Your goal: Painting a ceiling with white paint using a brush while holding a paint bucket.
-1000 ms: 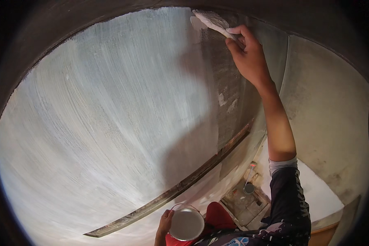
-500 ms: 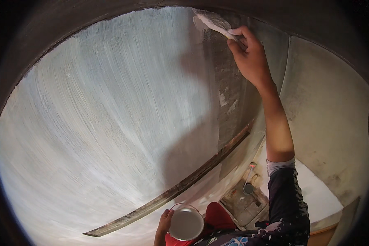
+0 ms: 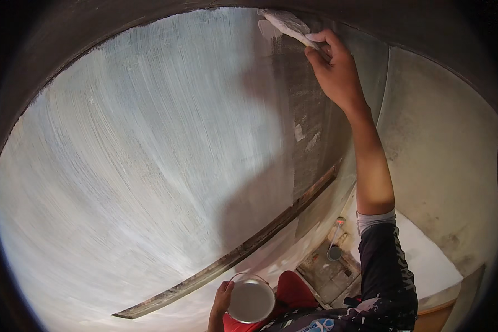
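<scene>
I read this as a room under renovation. A wall [image 3: 149,166] carries fresh white brush-streaked coating beside a bare grey patch [image 3: 315,110]. A rough wooden batten [image 3: 232,257] runs along its base. A tool [image 3: 335,249] lies on the dusty floor [image 3: 326,274].

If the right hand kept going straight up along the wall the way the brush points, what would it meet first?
The right hand holds a brush whose bristles lie against the wall near its top. Going on, the brush would probably first meet the dark band above the white coat, though depth is unclear.
</scene>
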`<state>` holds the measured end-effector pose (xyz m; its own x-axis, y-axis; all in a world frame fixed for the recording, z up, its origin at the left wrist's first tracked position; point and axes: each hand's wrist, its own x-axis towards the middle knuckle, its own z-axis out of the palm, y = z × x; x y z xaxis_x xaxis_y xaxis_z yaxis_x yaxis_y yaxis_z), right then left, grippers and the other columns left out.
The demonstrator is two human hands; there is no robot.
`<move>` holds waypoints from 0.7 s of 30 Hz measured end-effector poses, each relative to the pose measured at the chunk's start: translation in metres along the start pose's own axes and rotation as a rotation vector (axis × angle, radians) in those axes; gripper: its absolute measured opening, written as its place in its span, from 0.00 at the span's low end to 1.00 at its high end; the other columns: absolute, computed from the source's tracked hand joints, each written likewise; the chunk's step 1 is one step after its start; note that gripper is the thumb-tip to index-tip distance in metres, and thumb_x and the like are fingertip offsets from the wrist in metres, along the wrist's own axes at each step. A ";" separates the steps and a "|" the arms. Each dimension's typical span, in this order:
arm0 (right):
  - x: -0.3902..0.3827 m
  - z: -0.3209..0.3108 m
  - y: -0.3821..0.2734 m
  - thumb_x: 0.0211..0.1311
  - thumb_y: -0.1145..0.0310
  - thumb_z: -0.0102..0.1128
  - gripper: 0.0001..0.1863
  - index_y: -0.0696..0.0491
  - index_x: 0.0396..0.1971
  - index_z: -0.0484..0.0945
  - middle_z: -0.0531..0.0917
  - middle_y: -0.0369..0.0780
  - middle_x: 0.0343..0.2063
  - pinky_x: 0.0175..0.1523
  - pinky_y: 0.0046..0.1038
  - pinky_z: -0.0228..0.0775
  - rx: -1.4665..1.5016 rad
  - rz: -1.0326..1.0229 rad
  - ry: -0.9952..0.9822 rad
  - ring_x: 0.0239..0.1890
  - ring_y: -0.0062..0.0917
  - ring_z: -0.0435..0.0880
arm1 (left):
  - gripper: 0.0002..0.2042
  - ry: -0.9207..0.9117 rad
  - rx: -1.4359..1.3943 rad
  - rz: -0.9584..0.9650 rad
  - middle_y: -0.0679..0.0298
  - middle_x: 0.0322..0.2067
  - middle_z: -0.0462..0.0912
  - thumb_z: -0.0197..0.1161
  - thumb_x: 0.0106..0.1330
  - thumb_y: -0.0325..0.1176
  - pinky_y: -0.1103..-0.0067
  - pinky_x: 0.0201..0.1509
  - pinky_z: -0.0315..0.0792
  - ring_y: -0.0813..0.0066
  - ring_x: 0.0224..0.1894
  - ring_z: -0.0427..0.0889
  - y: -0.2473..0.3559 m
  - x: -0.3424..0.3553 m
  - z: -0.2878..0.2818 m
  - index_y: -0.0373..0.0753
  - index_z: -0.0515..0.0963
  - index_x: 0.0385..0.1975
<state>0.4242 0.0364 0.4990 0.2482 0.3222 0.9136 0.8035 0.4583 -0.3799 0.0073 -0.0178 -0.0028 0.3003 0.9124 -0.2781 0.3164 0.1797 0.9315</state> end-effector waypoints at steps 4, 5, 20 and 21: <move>0.007 0.005 0.013 0.65 0.68 0.58 0.10 0.50 0.45 0.72 0.76 0.36 0.21 0.30 0.27 0.67 0.021 -0.076 0.012 0.22 0.19 0.74 | 0.18 -0.016 -0.031 -0.023 0.66 0.30 0.76 0.54 0.71 0.47 0.78 0.41 0.69 0.78 0.34 0.72 -0.005 0.002 0.000 0.34 0.76 0.37; 0.006 0.004 0.011 0.65 0.67 0.58 0.10 0.50 0.44 0.73 0.76 0.36 0.21 0.30 0.27 0.67 0.017 -0.053 -0.009 0.22 0.19 0.74 | 0.18 -0.014 -0.031 -0.024 0.66 0.30 0.76 0.54 0.71 0.47 0.78 0.41 0.69 0.78 0.34 0.72 -0.005 0.002 0.000 0.34 0.76 0.37; 0.008 -0.002 0.006 0.65 0.69 0.59 0.10 0.50 0.44 0.73 0.78 0.37 0.23 0.32 0.27 0.69 0.000 -0.077 -0.051 0.25 0.19 0.76 | 0.18 -0.007 -0.023 -0.017 0.67 0.28 0.76 0.54 0.72 0.47 0.79 0.39 0.68 0.80 0.33 0.72 -0.002 0.001 0.000 0.34 0.76 0.37; 0.008 -0.004 0.003 0.65 0.69 0.59 0.10 0.50 0.45 0.73 0.78 0.37 0.23 0.33 0.27 0.69 -0.010 -0.084 -0.057 0.25 0.19 0.76 | 0.19 -0.005 -0.017 -0.011 0.67 0.29 0.76 0.54 0.72 0.47 0.79 0.40 0.69 0.79 0.34 0.72 -0.005 0.001 -0.001 0.34 0.76 0.37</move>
<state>0.4305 0.0373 0.5058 0.1492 0.3298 0.9322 0.8254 0.4776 -0.3011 0.0050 -0.0170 -0.0073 0.3014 0.9087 -0.2890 0.3041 0.1957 0.9323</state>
